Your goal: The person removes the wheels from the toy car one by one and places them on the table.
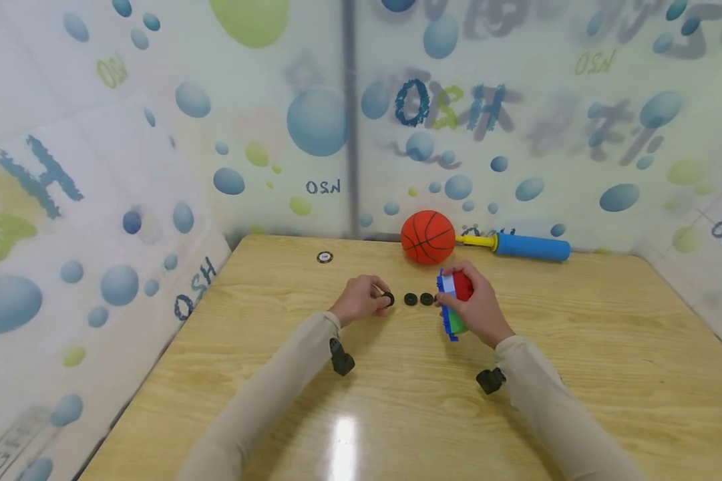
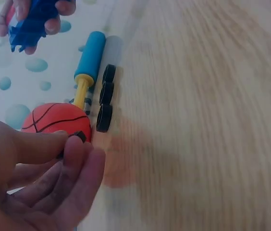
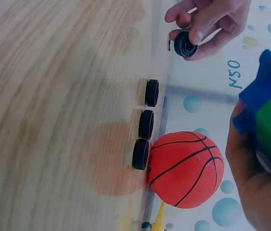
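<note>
In the head view my left hand [image 1: 363, 297] pinches a small black wheel [image 3: 186, 44] between thumb and fingers, raised above the table. My right hand [image 1: 481, 304] grips a toy car body [image 1: 448, 314] with a blue base and red, white and green parts. The body is tipped on its side, its blue base turned toward the left hand. Between the hands, three more black wheels [image 3: 146, 124] lie flat in a row on the wooden table. In the head view the right hand partly covers the rightmost one.
A red toy basketball [image 1: 428, 238] sits at the table's back edge. Beside it on the right lies a blue pump [image 1: 531, 246] with a yellow end. A round black-and-white chip [image 1: 324, 256] lies at the back left. A patterned sheet [image 1: 264, 133] hangs behind the table.
</note>
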Tool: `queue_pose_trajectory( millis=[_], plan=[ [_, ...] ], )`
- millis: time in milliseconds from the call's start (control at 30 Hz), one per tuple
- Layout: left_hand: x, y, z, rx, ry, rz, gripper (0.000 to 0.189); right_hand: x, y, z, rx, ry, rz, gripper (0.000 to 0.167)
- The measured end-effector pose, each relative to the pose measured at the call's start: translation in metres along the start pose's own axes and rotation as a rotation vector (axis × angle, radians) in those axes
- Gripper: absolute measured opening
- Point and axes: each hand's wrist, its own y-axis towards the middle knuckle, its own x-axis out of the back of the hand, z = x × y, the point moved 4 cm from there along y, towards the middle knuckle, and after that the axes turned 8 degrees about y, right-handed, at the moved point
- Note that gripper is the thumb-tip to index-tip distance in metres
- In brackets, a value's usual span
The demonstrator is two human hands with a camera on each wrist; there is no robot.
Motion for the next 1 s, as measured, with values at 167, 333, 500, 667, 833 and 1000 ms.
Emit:
queue_pose_trajectory(
  millis=[167,333,500,667,833,1000],
  plan=[
    [0.001,0.005,0.002,0.007,0.003,-0.013,0.017,-0.001,0.0,-0.003,-0.018,0.015,0.013,0.039],
    [0.002,0.01,0.0,0.008,-0.005,-0.039,0.013,-0.001,-0.001,-0.004,-0.026,0.024,0.022,0.04],
    [0.0,0.018,-0.002,0.032,0.011,-0.033,0.013,-0.003,-0.002,-0.006,-0.04,0.03,0.036,0.04],
    [-0.003,0.026,-0.005,0.026,0.137,-0.03,0.013,-0.004,-0.002,-0.008,-0.053,0.006,0.038,0.04],
    [-0.003,0.032,-0.007,0.02,0.284,-0.06,0.011,-0.005,-0.003,-0.007,-0.04,-0.01,0.031,0.04],
    [-0.003,0.034,-0.012,-0.018,0.418,-0.091,0.013,-0.006,-0.003,-0.006,-0.023,-0.013,0.027,0.039]
  ],
)
